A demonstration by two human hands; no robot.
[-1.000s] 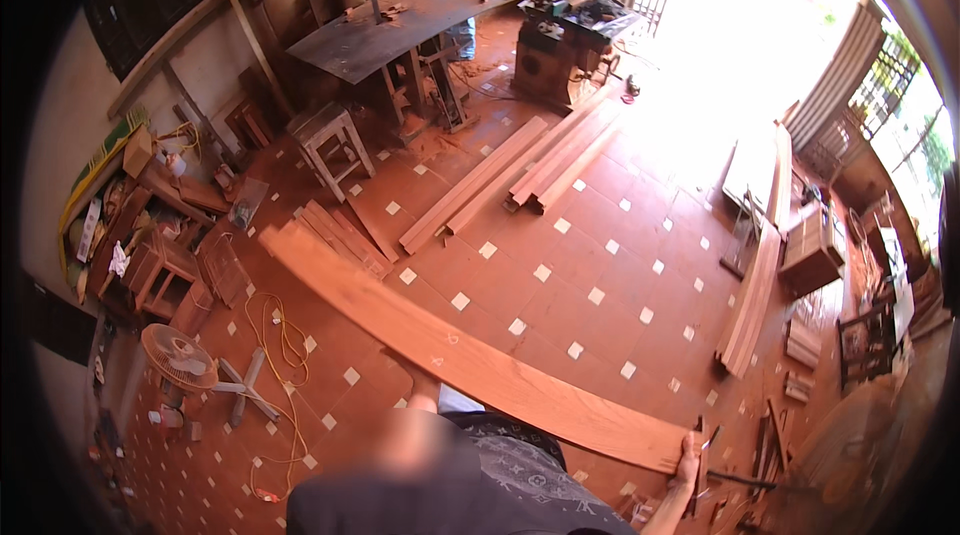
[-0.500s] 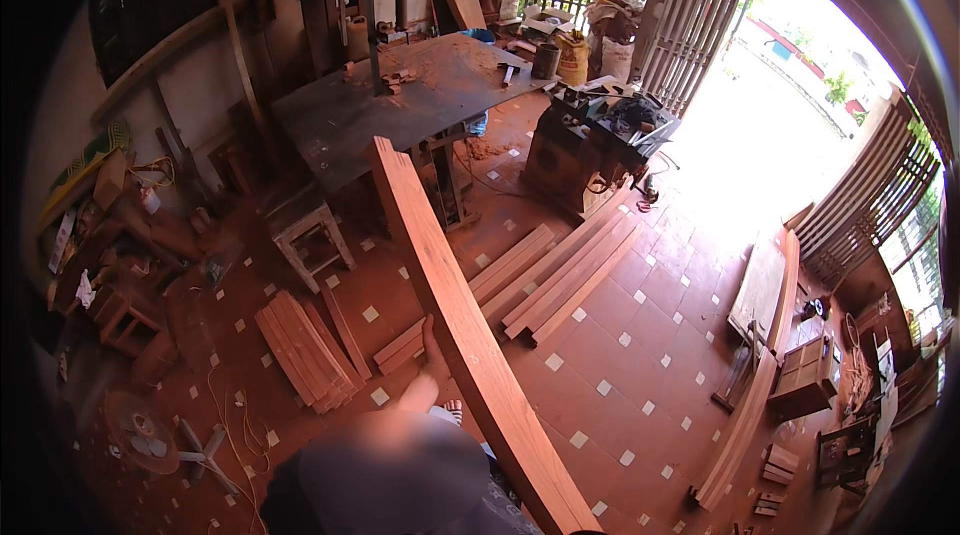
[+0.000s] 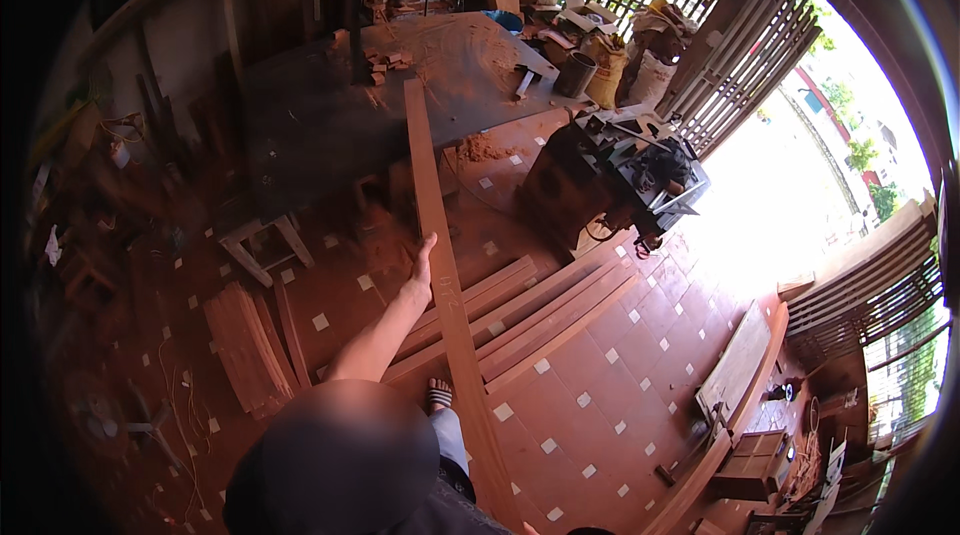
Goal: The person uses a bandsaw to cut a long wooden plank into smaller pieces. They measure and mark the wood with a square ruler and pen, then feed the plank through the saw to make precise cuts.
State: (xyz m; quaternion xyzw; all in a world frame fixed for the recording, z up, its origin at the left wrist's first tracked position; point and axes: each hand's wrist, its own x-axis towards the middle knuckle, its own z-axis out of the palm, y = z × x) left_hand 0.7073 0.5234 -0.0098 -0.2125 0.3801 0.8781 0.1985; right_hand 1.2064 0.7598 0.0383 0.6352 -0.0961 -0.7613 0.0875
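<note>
A long reddish-brown wooden plank slants up from the lower edge, its far end overlapping the big dark worktable in the picture. My left hand grips the plank's left edge around mid-length, with the fingers passing partly out of sight beneath it. Only a sliver of skin, apparently my right hand, shows at the bottom edge beside the plank's near end. Its fingers are cut off. A blurred dark patch covers my left upper arm. My foot in a striped sandal stands just left of the plank.
Long planks lie on the tiled floor beyond my foot, with a shorter stack to the left. A small stool stands before the worktable. A dark machine is near the bright gateway. Boards and a wooden cabinet line the right.
The plank has turned from its edge to show a flatter, marked face and has swung more upright in view. My left arm reaches farther forward. The view has shifted.
</note>
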